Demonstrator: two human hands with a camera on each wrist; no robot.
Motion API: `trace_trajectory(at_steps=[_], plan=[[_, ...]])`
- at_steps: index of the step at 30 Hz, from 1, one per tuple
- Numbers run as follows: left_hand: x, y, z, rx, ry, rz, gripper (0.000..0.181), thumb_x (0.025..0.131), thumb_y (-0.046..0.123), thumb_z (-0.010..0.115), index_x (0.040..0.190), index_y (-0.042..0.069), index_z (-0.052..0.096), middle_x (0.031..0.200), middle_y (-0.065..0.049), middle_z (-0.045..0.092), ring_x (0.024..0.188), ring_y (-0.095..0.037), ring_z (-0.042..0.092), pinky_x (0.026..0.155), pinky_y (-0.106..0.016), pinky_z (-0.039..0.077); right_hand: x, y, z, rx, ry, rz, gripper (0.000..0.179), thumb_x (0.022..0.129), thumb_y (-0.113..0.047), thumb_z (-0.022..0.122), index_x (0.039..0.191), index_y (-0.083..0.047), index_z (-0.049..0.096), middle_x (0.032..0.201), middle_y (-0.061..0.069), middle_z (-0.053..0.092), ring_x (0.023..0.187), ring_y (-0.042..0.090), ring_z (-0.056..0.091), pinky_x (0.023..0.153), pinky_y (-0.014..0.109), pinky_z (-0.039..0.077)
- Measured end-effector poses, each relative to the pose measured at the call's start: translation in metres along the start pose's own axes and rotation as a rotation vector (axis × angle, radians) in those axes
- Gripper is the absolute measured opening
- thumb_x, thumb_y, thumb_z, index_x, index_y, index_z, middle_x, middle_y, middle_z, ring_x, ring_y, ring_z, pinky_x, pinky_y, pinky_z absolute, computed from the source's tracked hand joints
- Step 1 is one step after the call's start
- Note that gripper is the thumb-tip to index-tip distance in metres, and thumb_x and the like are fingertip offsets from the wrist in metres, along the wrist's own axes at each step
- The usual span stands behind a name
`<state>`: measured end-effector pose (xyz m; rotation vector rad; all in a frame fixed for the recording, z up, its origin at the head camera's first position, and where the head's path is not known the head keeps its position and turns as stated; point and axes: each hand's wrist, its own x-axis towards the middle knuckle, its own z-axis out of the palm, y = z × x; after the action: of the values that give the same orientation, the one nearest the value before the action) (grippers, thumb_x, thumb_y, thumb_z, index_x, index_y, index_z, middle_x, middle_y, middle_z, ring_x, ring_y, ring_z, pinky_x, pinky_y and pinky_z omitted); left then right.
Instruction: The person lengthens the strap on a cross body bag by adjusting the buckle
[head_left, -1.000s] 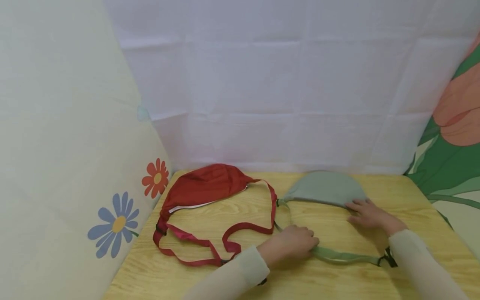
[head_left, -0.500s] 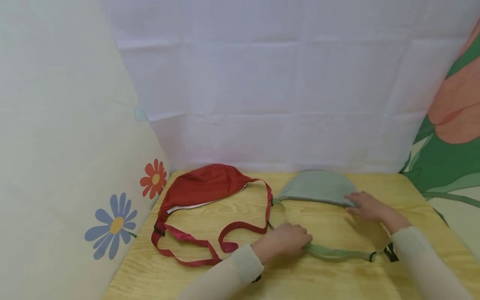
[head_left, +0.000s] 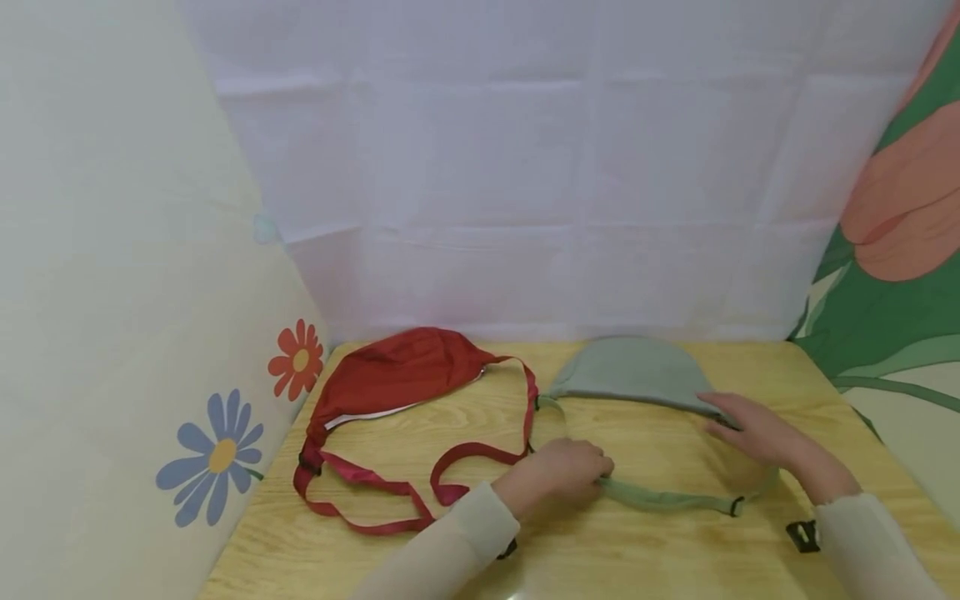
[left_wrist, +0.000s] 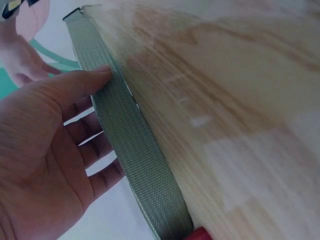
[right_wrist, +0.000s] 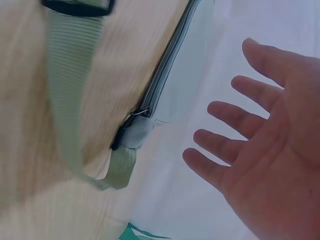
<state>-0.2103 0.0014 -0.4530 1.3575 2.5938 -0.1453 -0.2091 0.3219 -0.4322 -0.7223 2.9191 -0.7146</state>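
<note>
A pale green waist bag [head_left: 630,371] lies flat at the back right of the wooden table, its zip [right_wrist: 167,62] along the near edge. My left hand [head_left: 566,471] pinches its green webbing strap [left_wrist: 130,135]; the thumb lies on the strap and the fingers are behind it. At the bag's right end is my right hand [head_left: 765,429], its fingers spread and straight in the right wrist view, with nothing in its palm. Near my right sleeve lies a black buckle [head_left: 804,536]. The strap's right part is partly hidden by my right hand.
To the left lies a red waist bag [head_left: 405,371], its red strap [head_left: 480,450] looped on the table [head_left: 675,558] and reaching close to the green strap. A white cloth [head_left: 480,167] hangs behind the table, with flower-patterned cloths at both sides.
My right hand has slid to the right along the bag's end and its fingers have lifted. The black buckle has shifted right and nearer. My left hand keeps its hold on the strap.
</note>
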Motion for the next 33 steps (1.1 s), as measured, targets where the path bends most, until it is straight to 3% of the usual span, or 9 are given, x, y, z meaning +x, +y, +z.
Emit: trace_trajectory(at_steps=[20, 27, 33], plan=[[0.008, 0.006, 0.001, 0.064, 0.022, 0.018, 0.013, 0.096, 0.034, 0.069, 0.107, 0.027, 0.068, 0.099, 0.011, 0.062, 0.096, -0.007, 0.059, 0.078, -0.027, 0.049, -0.061, -0.009, 0.021, 0.094, 0.034, 0.073, 0.051, 0.103, -0.023, 0.061, 0.143, 0.007, 0.05, 0.14, 0.032, 0.053, 0.125, 0.056, 0.05, 0.093, 0.067, 0.045], [0.016, 0.014, 0.003, 0.057, 0.024, 0.046, 0.018, 0.096, 0.038, 0.07, 0.111, 0.028, 0.068, 0.104, 0.012, 0.064, 0.098, -0.005, 0.058, 0.08, -0.027, 0.048, -0.074, -0.007, 0.038, -0.014, 0.077, 0.005, 0.047, 0.095, -0.022, 0.071, 0.133, 0.004, 0.061, 0.13, 0.023, 0.064, 0.117, 0.046, 0.059, 0.09, 0.055, 0.052], [0.022, 0.019, 0.003, 0.033, 0.009, 0.054, 0.02, 0.097, 0.038, 0.069, 0.114, 0.029, 0.067, 0.106, 0.013, 0.065, 0.098, -0.004, 0.059, 0.08, -0.026, 0.048, -0.077, -0.003, 0.047, 0.016, -0.018, -0.009, 0.047, 0.093, -0.025, 0.073, 0.129, 0.004, 0.064, 0.127, 0.024, 0.065, 0.118, 0.053, 0.056, 0.092, 0.064, 0.046]])
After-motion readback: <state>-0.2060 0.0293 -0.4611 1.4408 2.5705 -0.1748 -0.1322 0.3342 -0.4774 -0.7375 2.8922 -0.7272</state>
